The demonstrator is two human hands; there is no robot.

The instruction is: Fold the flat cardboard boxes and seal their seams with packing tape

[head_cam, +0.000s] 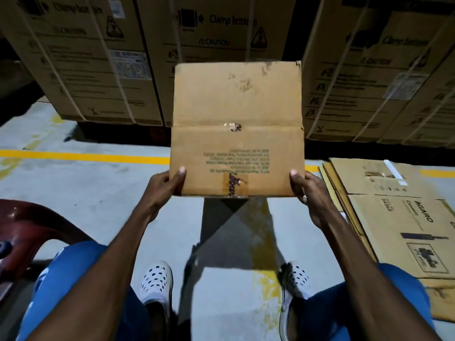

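A flat brown cardboard box (236,114) hangs in the air in front of me, above the floor. It carries upside-down green print, a crease across its middle and a scrap of old tape at that crease. My left hand (163,187) grips its lower left corner, thumb on the front face. My right hand (306,190) grips the lower right corner the same way. A stack of flattened cardboard boxes (389,217) lies on the floor to my right. No packing tape roll shows.
Large strapped cartons (216,33) form a wall just beyond the held box. A yellow line (86,156) runs across the grey floor. A dark red plastic chair (32,225) stands at my left. My knees and white shoes (156,281) fill the bottom of the view.
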